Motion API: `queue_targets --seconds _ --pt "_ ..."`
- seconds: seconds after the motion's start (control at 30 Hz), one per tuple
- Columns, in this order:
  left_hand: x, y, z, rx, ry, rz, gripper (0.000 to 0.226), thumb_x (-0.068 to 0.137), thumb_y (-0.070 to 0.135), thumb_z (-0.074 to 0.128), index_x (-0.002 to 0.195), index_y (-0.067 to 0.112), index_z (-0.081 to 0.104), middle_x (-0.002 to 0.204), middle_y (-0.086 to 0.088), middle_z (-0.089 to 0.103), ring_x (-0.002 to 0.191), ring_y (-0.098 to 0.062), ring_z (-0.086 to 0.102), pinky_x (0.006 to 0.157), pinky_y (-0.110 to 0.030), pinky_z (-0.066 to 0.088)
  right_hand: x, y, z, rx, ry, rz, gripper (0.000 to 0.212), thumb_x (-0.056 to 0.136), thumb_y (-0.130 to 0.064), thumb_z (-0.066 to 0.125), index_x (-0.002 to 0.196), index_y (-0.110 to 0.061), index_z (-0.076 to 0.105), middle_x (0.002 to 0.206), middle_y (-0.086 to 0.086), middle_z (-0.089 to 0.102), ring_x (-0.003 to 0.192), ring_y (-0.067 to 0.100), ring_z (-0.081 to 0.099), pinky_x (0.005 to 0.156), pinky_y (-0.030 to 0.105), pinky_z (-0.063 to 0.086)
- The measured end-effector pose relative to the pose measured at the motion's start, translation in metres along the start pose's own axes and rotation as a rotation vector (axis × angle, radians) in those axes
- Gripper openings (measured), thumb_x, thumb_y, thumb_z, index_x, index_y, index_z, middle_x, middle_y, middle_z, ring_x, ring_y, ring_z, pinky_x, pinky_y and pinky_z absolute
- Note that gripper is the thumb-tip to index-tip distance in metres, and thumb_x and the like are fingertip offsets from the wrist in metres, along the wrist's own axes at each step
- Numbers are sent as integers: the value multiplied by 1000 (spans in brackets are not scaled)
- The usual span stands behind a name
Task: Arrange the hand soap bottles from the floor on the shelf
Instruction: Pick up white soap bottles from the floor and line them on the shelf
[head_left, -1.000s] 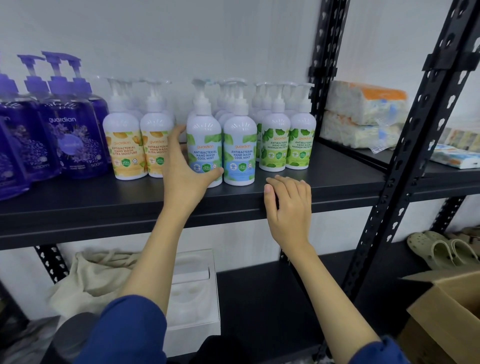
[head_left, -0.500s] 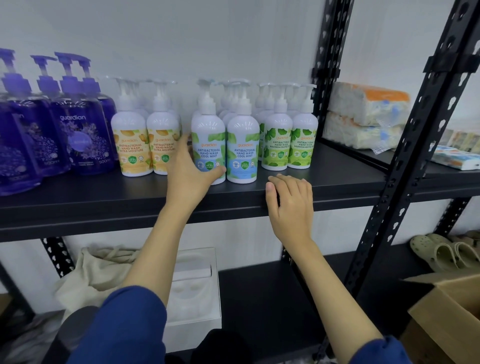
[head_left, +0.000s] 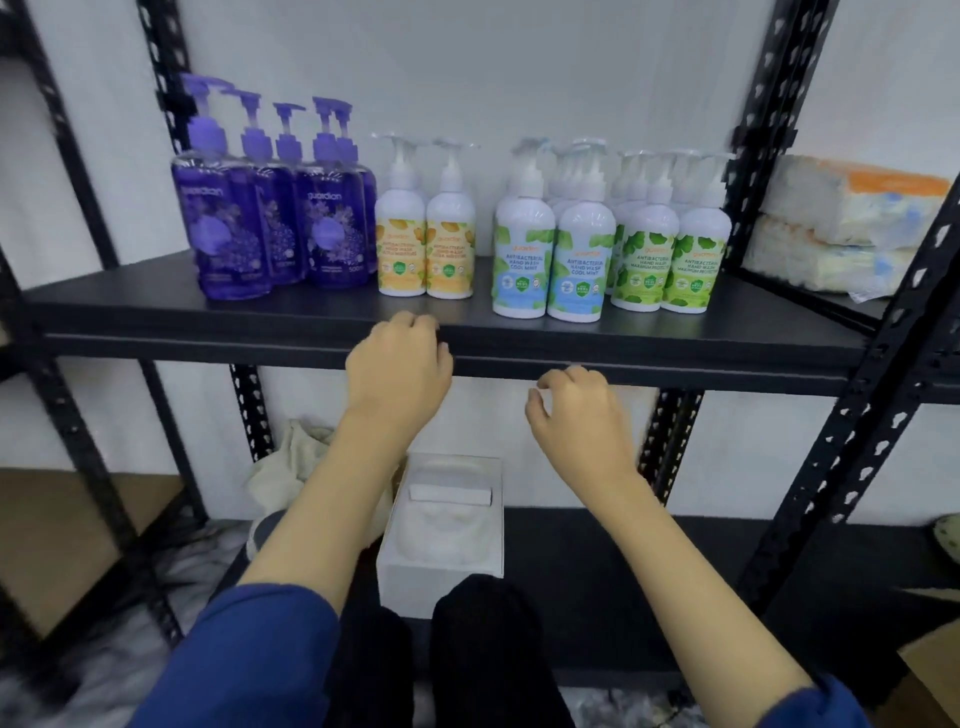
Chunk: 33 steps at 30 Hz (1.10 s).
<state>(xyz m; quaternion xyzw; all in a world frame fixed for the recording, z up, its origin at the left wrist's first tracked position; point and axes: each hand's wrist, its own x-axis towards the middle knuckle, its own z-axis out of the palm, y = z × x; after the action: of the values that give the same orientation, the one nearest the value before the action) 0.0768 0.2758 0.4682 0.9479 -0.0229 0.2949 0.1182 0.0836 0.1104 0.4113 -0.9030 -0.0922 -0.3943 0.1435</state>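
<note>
All soap bottles (head_left: 523, 249) stand upright, pumps topmost.

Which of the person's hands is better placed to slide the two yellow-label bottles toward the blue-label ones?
The left hand. It holds nothing and hangs at the shelf edge just below the yellow-label bottles; the right hand hangs lower, under the blue-label bottles.
</note>
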Motion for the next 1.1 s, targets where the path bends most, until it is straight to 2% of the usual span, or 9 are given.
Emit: queue_targets --seconds 0.17,0.47,0.6,0.63,0.77,0.83,0.97,1.03,1.1 --pt "-36 -49 -5 98 6 -59 32 97 24 42 119 7 57 119 -10 59 106 -28 56 79 -36 43 -12 -59 24 55 -228 -104 31 95 -25 45 106 -4 66 105 11 65 94 28 58 73 32 41" --pt "-128 -165 -16 280 -32 -383 34 97 25 41 122 8 56 120 -9 58 108 -29 55 85 -36 41 -40 -176 80 312 -376 -383 27 93 -20 49 102 -4 68 103 13 66 96 30 58 73 34 44" --pt "-176 -208 -18 264 7 -554 20 89 19 54 96 2 62 95 -16 63 88 -36 60 72 -37 45 -62 -233 109 479 -462 -540 20 89 -13 54 94 -3 70 94 14 69 91 33 61 71 37 48" --pt "-189 -218 -18 266 23 -603 19 86 18 57 92 1 63 91 -17 63 84 -37 61 69 -38 46 -70 -248 114 521 -477 -579 18 87 -11 56 94 -2 71 93 15 69 90 34 62 71 38 50" --pt "-244 -253 -13 280 -33 -837 28 93 23 48 111 5 62 110 -13 61 100 -34 58 80 -41 44 -107 -298 135 667 -554 -716 13 82 -6 64 91 1 71 89 16 70 84 35 64 69 38 52" --pt "-275 -265 -6 267 -31 -948 28 93 22 48 111 5 61 111 -14 61 101 -35 57 80 -39 43 -127 -322 148 704 -595 -813 11 80 -5 66 89 1 71 85 15 69 80 34 64 66 37 52" --pt "-337 -286 11 191 -65 -1192 33 94 23 47 120 5 57 122 -13 57 111 -32 53 87 -38 44 -167 -366 169 763 -695 -1004 16 76 -12 59 80 -1 71 75 14 68 69 32 64 59 35 54" --pt "-372 -295 19 127 -54 -1361 35 95 23 46 125 6 55 127 -13 54 113 -31 53 89 -38 45 -187 -383 182 764 -784 -1092 20 80 -13 59 88 0 71 83 15 69 76 33 66 63 36 54" --pt "-409 -303 27 79 -16 -1538 33 93 21 49 122 7 58 125 -14 57 111 -32 54 86 -36 43 -207 -398 200 701 -927 -1186 25 91 -18 54 107 -4 67 103 14 67 97 31 61 79 37 51"
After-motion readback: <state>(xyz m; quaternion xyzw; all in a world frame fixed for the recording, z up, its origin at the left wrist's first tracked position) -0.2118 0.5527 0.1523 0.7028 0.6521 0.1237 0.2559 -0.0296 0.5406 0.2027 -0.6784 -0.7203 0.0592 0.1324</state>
